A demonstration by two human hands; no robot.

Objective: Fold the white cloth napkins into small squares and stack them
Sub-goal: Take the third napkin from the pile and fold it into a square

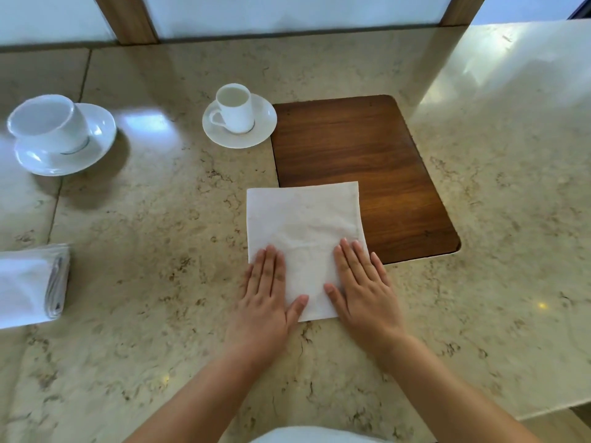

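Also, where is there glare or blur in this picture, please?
Head view: bright glare on the stone counter between the two cups, and at the far right; the large cup on the left looks soft and stretched; the napkin and both hands are sharp.

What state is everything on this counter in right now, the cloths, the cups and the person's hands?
Napkin: folded flat, partly over the wooden panel.
Left hand: fingers straight, pressing the napkin's near left part.
Right hand: fingers straight, pressing its near right part.
Napkin stack: folded, piled at the left edge.
Small cup: upright on its saucer, looks empty.
Large cup: tilted on its saucer.
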